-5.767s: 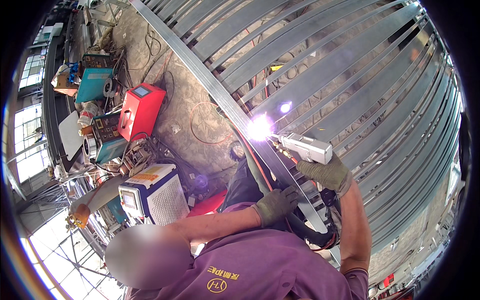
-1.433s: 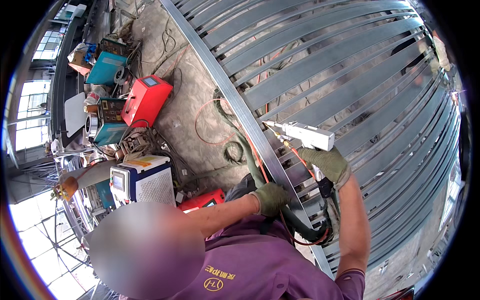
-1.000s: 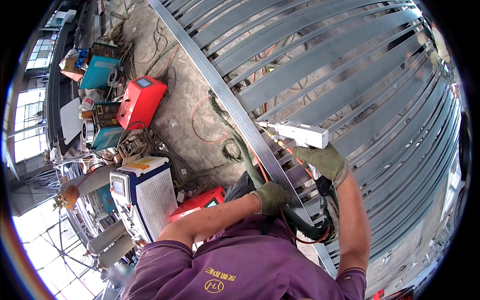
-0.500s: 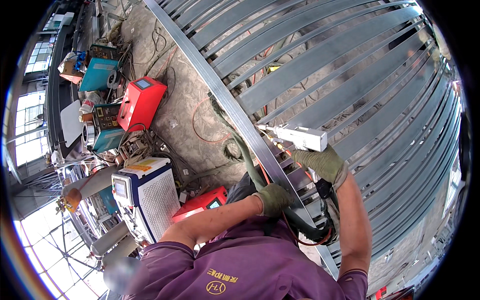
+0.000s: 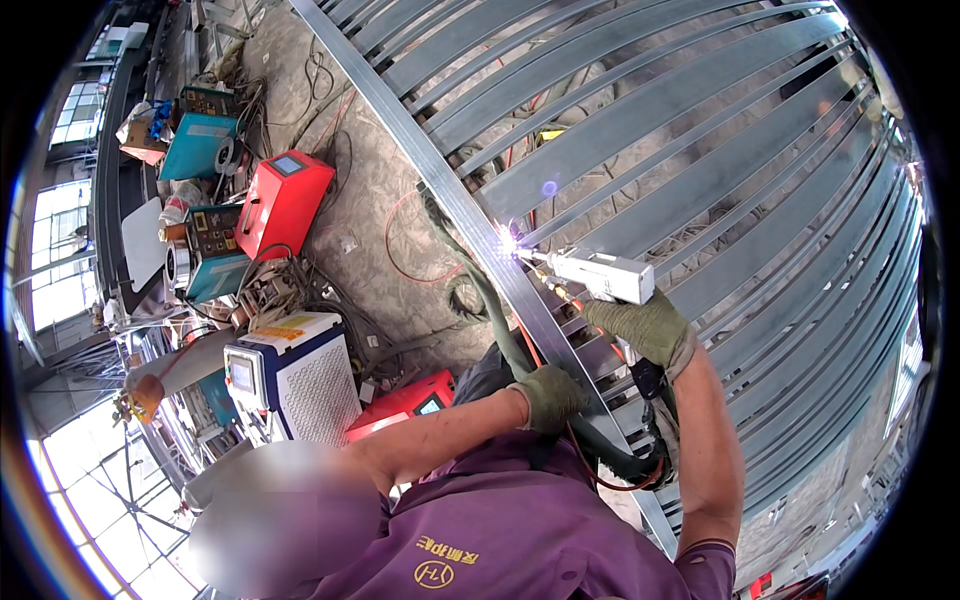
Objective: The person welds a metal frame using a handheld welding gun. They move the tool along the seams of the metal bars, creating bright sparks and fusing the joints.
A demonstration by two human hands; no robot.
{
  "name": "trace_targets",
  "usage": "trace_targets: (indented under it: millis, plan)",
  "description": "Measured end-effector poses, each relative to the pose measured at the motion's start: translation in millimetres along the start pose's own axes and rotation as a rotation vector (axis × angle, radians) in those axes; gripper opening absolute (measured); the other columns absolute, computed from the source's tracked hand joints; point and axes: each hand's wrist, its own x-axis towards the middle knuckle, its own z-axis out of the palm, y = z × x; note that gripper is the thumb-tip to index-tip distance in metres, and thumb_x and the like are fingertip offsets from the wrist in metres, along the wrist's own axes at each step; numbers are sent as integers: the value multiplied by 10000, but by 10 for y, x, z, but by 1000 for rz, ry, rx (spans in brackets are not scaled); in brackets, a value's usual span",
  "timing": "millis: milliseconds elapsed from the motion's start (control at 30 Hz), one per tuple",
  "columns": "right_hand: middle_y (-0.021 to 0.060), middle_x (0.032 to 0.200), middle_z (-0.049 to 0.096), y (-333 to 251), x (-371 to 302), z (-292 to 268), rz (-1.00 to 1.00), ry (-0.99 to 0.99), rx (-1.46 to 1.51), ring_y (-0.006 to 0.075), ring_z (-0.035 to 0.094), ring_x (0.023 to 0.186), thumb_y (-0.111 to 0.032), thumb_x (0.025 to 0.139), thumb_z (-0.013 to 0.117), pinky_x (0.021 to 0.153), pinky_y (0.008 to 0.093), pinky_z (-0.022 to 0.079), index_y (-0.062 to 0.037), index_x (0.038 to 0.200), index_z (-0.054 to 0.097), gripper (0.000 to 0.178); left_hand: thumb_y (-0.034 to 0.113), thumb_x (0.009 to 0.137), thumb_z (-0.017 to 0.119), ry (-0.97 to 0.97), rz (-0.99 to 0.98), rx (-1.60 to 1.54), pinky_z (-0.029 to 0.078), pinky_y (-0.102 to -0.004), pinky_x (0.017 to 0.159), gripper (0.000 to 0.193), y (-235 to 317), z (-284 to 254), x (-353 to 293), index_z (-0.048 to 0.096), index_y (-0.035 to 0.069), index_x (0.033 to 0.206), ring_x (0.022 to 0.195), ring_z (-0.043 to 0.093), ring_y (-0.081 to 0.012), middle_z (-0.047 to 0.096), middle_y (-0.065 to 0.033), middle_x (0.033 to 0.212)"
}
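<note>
My right hand (image 5: 645, 328), in an olive work glove, grips a welding torch (image 5: 603, 275) with a pale boxy body. The torch's thin nozzle reaches the edge rail (image 5: 430, 150) of a grey metal slatted panel (image 5: 620, 205). A bright violet-white spark (image 5: 508, 243) burns at the tip, where a slat meets the rail. My left hand (image 5: 550, 398), gloved alike, is closed beside the rail's near part. A thick green hose (image 5: 490, 300) runs up to that hand, and a dark hose shows beyond it. The left fingers' hold is hidden.
On the left stand red machine boxes (image 5: 285, 205), teal welding units (image 5: 200, 145) and a white-and-blue cabinet (image 5: 300, 385). Another red box (image 5: 405, 405) sits near my left forearm. Cables and an orange hose (image 5: 390, 250) lie across the concrete floor.
A bright spark has appeared at the torch tip. Both hands and the torch hold almost the same place. A blurred round shape at lower left has grown larger, covering my left sleeve.
</note>
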Motion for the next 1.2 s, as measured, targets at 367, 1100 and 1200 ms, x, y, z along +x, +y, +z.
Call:
trace_targets:
  millis: [367,1100,1200]
  plan:
    - [80,1029,781,61,34,-5,32,-18,-28,146,697,813,-325,938,817,702,337,585,-65,1393,671,544,190,783,725,-7,26,21,594,-508,842,338,-12,15,14,756,116,1112,1000,756,-370,774,-149,1017]
    - [67,1041,780,10,-41,33,-7,30,-68,150,685,849,-274,921,829,724,339,574,-87,1381,685,516,164,771,720,-6,24,9,592,-493,830,376,-30,-21,5,763,124,1142,976,761,-365,783,-141,1009]
    - [58,1024,776,122,-15,37,-31,37,-40,149,679,833,-275,910,845,714,343,571,-86,1378,685,529,158,770,717,-5,27,8,592,-491,827,380,-10,-82,-26,765,125,1145,969,762,-364,783,-142,1005]
